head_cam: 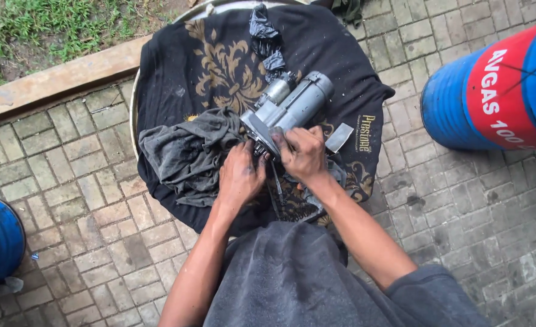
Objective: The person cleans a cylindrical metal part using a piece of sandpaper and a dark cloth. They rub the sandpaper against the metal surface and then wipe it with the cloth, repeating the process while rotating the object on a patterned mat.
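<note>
While both hands, left hand point(241, 175) and right hand point(304, 151), gripped its near end, the motor point(289, 106) pointed away (up-right), fingers closed

Dull grey metal motor point(289, 106) — matt black cloth point(219, 54), rough brick paving point(462, 200)

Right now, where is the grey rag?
In the head view the grey rag lies crumpled on the black cloth, just left of the starter motor and touching the left hand.
</note>
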